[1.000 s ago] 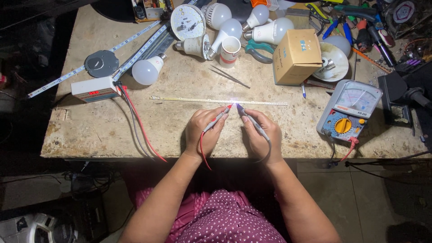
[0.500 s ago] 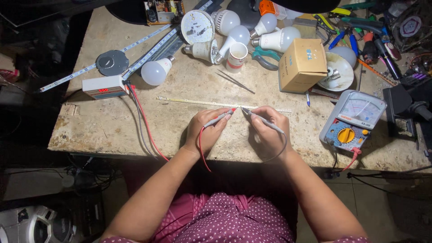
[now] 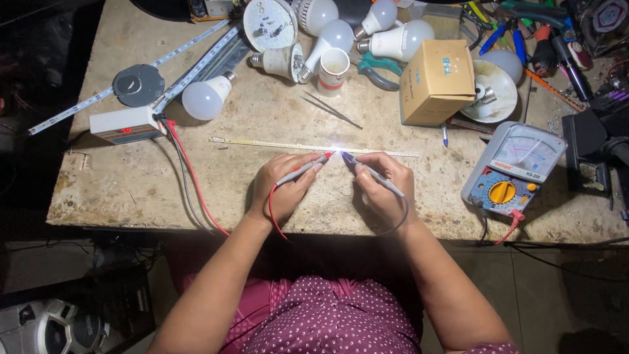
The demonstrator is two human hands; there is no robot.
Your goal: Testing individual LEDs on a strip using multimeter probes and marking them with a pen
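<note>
LED strip (image 3: 262, 143) lit at midpoint, touched by both probes; red probe (image 3: 303, 169) gripped by left hand (image 3: 285, 187), black probe (image 3: 372, 174) by right hand (image 3: 383, 190); rest of strip unlit.

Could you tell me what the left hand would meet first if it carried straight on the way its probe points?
The left hand aims its red probe up-right; the LED strip comes first, at the tip. Contact looks likely.

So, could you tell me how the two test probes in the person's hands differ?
The probe in the left hand has a red tip and red lead; the probe in the right hand has a dark tip and dark lead. They slant opposite ways. Both have grey bodies and meet on the thin LED strip, where one spot glows.
</note>
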